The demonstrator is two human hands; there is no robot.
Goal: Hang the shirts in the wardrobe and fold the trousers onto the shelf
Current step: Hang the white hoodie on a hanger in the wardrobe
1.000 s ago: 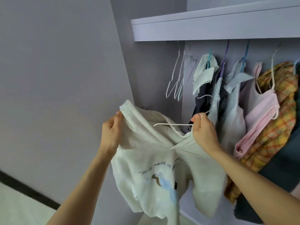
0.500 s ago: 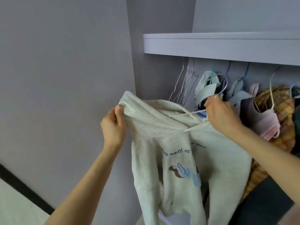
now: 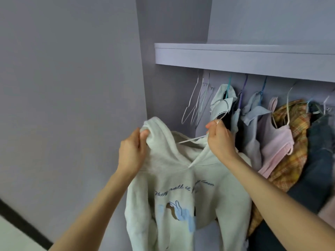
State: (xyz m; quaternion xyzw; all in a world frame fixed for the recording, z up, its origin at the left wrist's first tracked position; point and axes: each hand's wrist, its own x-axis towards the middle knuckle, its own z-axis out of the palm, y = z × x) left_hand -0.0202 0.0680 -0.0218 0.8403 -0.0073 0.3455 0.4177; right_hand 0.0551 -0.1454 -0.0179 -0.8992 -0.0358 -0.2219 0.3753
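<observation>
While the cream hoodie (image 3: 181, 182) hangs lengthwise straight down in front of the wardrobe, its chest faces us, with blue cursive script I can't read in full above a blue-and-brown hand graphic. The left hand (image 3: 131, 153) pinches the hood's bunched edge, up at the garment's top left. The right hand (image 3: 220, 140) grips the neck of a white wire hanger (image 3: 192, 139), one arm of it lying across the collar opening, its hook (image 3: 222, 107) curving up toward the rail. Behind, empty wire hangers (image 3: 196, 105) dangle under the shelf (image 3: 244, 58), just beside a pink top (image 3: 275, 140), a yellow plaid shirt (image 3: 290, 160) and dark clothes farther right.
</observation>
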